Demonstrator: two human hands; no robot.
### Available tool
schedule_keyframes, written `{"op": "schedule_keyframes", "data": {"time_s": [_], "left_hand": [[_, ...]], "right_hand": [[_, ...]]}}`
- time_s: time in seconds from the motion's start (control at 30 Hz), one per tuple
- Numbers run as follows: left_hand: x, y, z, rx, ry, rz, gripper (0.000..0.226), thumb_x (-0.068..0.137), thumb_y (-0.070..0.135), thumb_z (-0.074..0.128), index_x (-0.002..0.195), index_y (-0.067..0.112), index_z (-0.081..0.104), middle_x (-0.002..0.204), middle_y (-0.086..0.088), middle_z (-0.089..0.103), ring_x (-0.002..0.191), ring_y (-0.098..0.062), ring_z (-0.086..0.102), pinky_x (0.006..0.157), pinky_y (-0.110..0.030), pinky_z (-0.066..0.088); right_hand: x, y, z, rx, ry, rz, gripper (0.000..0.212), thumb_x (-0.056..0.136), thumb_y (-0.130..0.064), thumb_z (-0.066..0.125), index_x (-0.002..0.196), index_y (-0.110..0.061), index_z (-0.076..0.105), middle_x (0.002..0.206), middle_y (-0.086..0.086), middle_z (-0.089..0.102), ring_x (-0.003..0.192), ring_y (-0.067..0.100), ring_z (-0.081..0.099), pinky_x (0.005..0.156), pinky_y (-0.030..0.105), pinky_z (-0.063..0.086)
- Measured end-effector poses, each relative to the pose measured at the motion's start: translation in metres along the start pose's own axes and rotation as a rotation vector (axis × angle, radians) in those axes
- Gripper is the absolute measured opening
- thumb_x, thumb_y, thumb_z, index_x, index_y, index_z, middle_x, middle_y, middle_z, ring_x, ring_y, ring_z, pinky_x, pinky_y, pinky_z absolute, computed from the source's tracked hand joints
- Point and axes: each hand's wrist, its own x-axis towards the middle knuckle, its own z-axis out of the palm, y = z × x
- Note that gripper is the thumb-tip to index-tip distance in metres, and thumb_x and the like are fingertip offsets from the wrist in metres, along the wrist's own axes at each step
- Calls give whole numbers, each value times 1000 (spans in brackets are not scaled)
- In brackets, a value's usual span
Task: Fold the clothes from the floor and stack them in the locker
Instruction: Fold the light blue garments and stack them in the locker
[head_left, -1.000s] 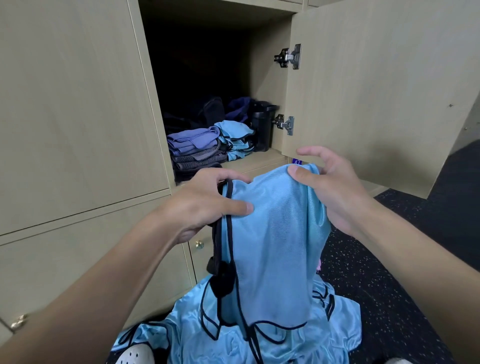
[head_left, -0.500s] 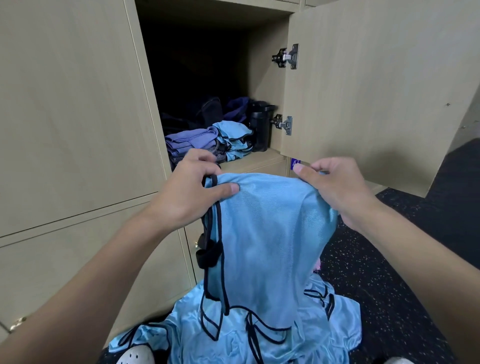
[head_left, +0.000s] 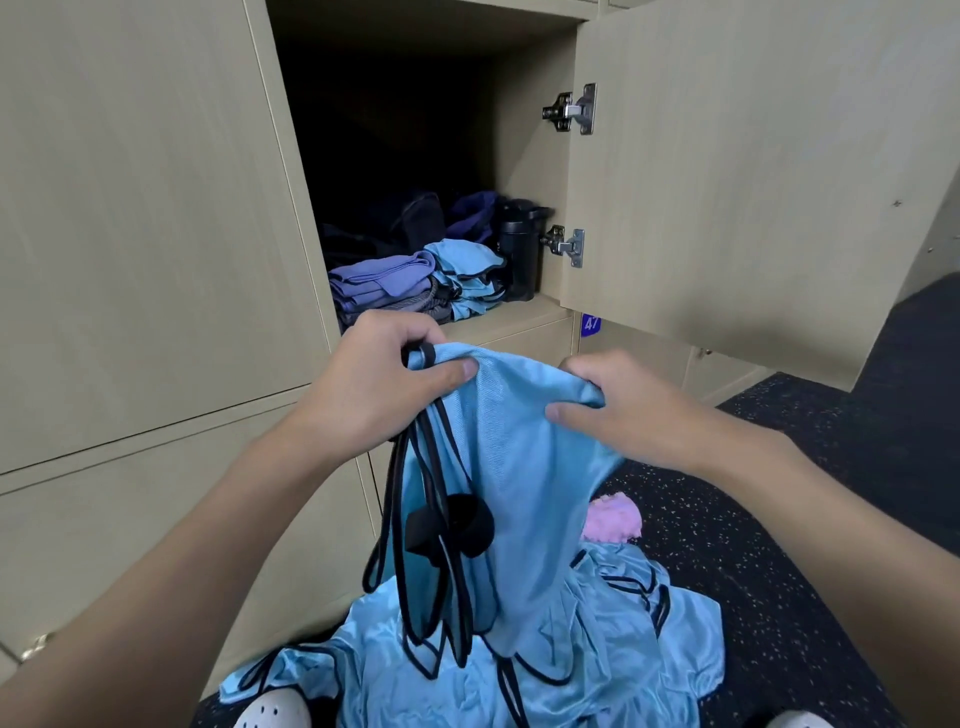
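Now grips the light-blue bib (head_left: 519, 467) along its top edge, left hand (head_left: 374, 384) and right hand (head_left: 618, 410) lower and closer together than a second ago, thumbs and curled fingers clamped on cloth. Holds it before the open locker (head_left: 519, 319), above the floor pile (head_left: 623, 649). Probably halves its width, hard to confirm from here.

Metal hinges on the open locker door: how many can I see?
2. The upper hinge is high on the door's inner edge; the lower hinge is beside the black bottle. Another may lie above the frame.
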Motion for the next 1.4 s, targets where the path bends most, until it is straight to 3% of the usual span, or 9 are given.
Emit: {"op": "schedule_keyframes", "data": {"time_s": [0.17, 0.37, 0.6, 0.83, 0.97, 1.1, 1.23, 1.3, 1.4], "left_hand": [[1, -3, 4, 85, 67, -56, 35, 86, 28, 75, 66, 6, 56, 59, -1, 50, 44, -11, 44, 45, -27, 39], [-5, 3, 29, 145, 90, -124, 32, 87, 28, 64, 63, 9, 54, 58, -2, 50, 51, -17, 43, 53, -31, 37], [-8, 14, 34, -297, -50, -276, 31, 86, 42, 72, 88, 11, 74, 70, 5, 65, 58, -8, 57, 56, -18, 43], [-6, 10, 32, -484, -44, -358, 70, 57, 57, 89, 116, 26, 67, 105, -3, 76, 91, -16, 75, 91, -36, 56], [-8, 18, 31, -577, 64, -388, 45, 76, 38, 83, 114, 20, 67, 83, 3, 77, 71, -9, 73, 71, -26, 56], [-7, 15, 27, -670, 101, -411, 27, 84, 8, 77, 109, 10, 67, 75, -5, 76, 63, -18, 70, 59, -27, 58], [-2, 12, 16, -744, 105, -460, 22, 86, -1, 72, 107, 8, 70, 91, -14, 77, 73, -24, 72, 72, -35, 62], [0, 12, 9, -816, 61, -451, 20, 88, 1, 69, 108, 7, 70, 96, -16, 76, 77, -25, 73, 74, -37, 62], [4, 11, -1, -957, -24, -450, 24, 93, 5, 62, 115, 6, 68, 95, -13, 74, 72, -21, 72, 60, -29, 60]], "right_hand": [[0, -11, -6, 16, 81, 77, 28, 89, -16, 64, 72, 0, 49, 67, 13, 46, 58, 15, 39, 54, 30, 27], [0, -26, -1, 708, 27, 435, 17, 85, 0, 55, 74, -10, 47, 65, 9, 45, 46, 18, 48, 47, 22, 41], [0, -31, -1, 1012, -226, 361, 15, 92, 4, 57, 107, 2, 58, 94, 15, 74, 88, 23, 74, 83, 38, 60], [-12, -32, -2, 825, -453, 91, 54, 96, 13, 37, 110, -27, 71, 123, -4, 70, 111, 8, 66, 104, 36, 49], [-9, -31, 3, 627, -477, 15, 61, 98, 9, 37, 143, -32, 49, 123, -3, 69, 111, 7, 62, 110, 38, 43], [-10, -32, 1, 596, -505, -32, 65, 97, 9, 39, 143, -35, 49, 114, -8, 69, 99, 5, 58, 96, 31, 45], [-5, -30, -1, 650, -118, 7, 43, 92, 6, 53, 109, -30, 68, 99, 1, 60, 83, 6, 53, 75, 18, 41], [-3, -22, -1, 686, 33, 44, 38, 88, -6, 67, 117, -29, 58, 110, 0, 61, 94, 9, 58, 82, 22, 41], [-8, -17, 4, 757, -240, 105, 76, 84, -14, 74, 140, -41, 31, 118, -2, 69, 107, 9, 66, 90, 24, 46]]}}
